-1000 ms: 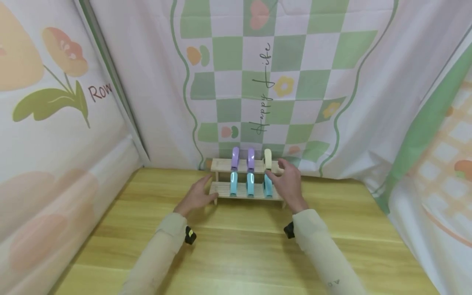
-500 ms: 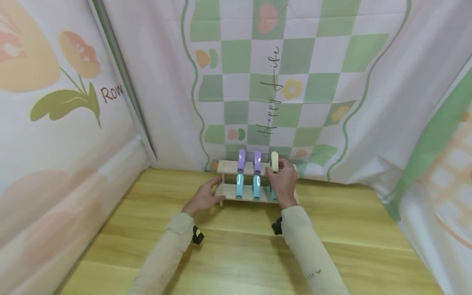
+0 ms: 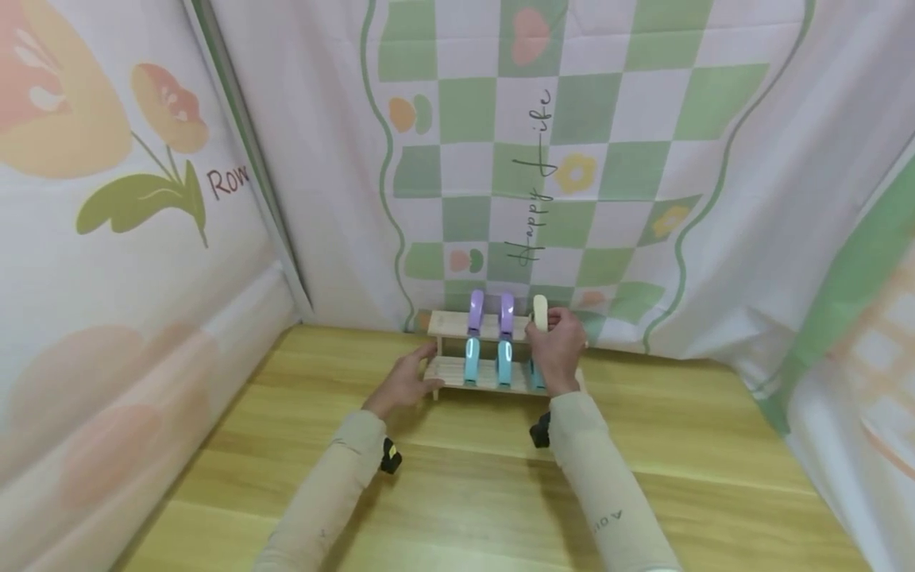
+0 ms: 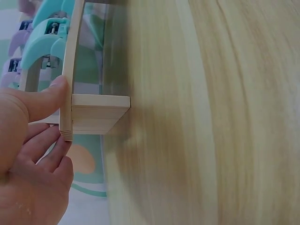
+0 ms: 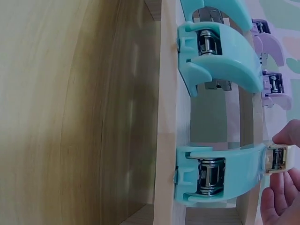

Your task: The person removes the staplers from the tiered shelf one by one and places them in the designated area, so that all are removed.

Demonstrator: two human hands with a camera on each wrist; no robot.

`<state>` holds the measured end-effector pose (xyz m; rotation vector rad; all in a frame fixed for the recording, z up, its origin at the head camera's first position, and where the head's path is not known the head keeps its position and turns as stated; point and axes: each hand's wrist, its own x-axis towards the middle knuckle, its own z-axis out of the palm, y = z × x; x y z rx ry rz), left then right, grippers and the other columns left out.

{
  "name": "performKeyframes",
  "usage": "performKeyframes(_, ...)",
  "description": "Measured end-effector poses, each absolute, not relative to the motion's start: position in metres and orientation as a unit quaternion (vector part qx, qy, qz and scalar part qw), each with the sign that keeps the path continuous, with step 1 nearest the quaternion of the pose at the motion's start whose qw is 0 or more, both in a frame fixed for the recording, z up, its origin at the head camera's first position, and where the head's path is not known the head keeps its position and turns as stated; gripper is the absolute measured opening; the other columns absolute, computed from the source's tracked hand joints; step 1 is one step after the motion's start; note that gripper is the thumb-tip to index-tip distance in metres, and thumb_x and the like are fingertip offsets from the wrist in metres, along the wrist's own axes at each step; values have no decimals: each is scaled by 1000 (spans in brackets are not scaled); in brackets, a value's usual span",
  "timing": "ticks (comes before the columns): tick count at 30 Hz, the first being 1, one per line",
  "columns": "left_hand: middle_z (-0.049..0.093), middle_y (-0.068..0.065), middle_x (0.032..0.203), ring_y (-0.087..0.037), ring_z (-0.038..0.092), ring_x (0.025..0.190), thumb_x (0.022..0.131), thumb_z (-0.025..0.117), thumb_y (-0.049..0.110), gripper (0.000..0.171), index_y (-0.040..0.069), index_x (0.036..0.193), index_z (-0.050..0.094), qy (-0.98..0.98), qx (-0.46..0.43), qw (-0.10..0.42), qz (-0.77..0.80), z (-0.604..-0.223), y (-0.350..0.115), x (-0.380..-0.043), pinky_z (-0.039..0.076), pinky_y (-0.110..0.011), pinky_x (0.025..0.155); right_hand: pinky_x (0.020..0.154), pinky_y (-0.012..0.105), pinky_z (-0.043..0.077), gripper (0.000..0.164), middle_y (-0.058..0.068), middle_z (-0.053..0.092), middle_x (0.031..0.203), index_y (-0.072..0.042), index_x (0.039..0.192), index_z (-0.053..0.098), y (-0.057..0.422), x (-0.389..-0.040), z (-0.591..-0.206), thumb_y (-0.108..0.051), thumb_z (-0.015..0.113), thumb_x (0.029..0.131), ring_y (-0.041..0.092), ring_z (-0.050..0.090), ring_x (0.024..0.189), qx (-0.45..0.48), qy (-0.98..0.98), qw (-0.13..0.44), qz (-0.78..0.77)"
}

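Observation:
A two-tier wooden rack (image 3: 452,371) stands at the table's back. My left hand (image 3: 404,383) grips its left end, with the thumb (image 4: 49,99) on the lower board's face and fingers at its edge. My right hand (image 3: 562,343) pinches the cream hole punch (image 3: 540,311) at the upper tier's right. To its left stand two purple hole punches (image 3: 506,314). Turquoise hole punches (image 3: 504,361) with metal mechanisms line the lower tier. The right hand partly hides the rightmost turquoise punch (image 5: 234,173), which sits just in front of the cream one.
A checked green-and-white curtain (image 3: 515,199) hangs right behind the rack, with another patterned cloth (image 3: 129,262) at the left. The wood-grain table (image 3: 457,492) stretches out in front.
My right hand has moved in from beside the cream hole punch and taken hold of it. My left hand keeps to the rack's left end. The head view has shifted slightly left.

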<state>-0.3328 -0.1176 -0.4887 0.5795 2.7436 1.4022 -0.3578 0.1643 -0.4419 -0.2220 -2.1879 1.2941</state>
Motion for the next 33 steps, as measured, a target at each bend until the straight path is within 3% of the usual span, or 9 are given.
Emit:
performKeyframes(10,55,-21,156,-42,47,149,90,80,3,78,4,159,43,872,189,4,452,-493,-112,-334,33,-60,129,79,42,63,38,18,73,108,0,115,69,180,-352,-443,-13,80,82,33,70,95,-86,-820,289,486)
performKeyframes(22,52,-19,159,-42,44,151,91,79,3,78,6,160,42,869,167,11,465,-486,-114,-328,31,-62,129,70,13,48,32,15,71,101,1,109,74,213,-333,-439,-9,85,80,17,61,85,-97,-781,375,491)
performKeyframes(27,53,-19,159,-42,44,151,90,79,3,79,8,160,43,869,159,14,468,-487,-115,-328,29,-63,130,72,9,50,36,9,70,102,0,115,74,230,-324,-440,-7,83,81,8,60,85,-137,-757,377,515)
performKeyframes(33,52,-18,159,-42,43,152,92,79,6,78,8,160,42,875,158,11,458,-490,-115,-330,31,-62,130,73,8,51,34,-5,66,94,0,111,74,249,-314,-449,-4,84,79,1,59,82,-175,-727,397,532)
